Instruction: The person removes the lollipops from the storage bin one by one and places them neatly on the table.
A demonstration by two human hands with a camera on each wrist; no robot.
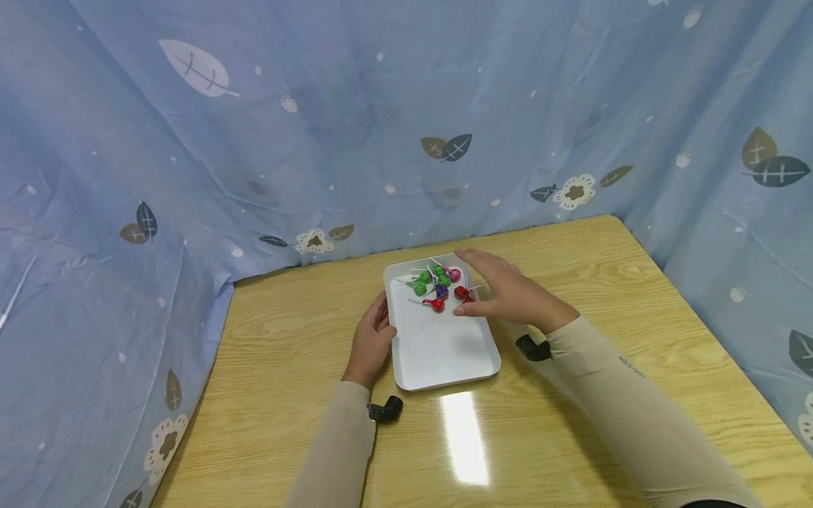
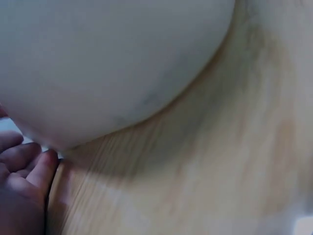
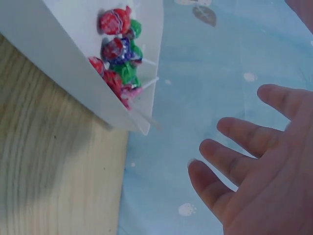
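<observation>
A white rectangular tray (image 1: 444, 353) sits on the table, with several lollipops in its far half. Their wrappers are green (image 1: 420, 288), red (image 1: 437, 305), purple (image 1: 441, 291) and pink (image 1: 454, 274), with white sticks pointing various ways. My left hand (image 1: 371, 346) grips the tray's left side, thumb over the rim and fingers along the outside. In the left wrist view, fingertips (image 2: 46, 164) meet the tray wall low by the table. Over the tray's right rim, my right hand (image 1: 508, 293) hovers with fingers spread, holding nothing; it partly covers red lollipops (image 1: 461, 291).
The wooden table (image 1: 286, 353) extends around the tray. A blue patterned curtain (image 1: 381, 106) hangs behind it and at both sides. Each wrist carries a small black camera (image 1: 533, 348). Light glares off the tabletop in front of the tray.
</observation>
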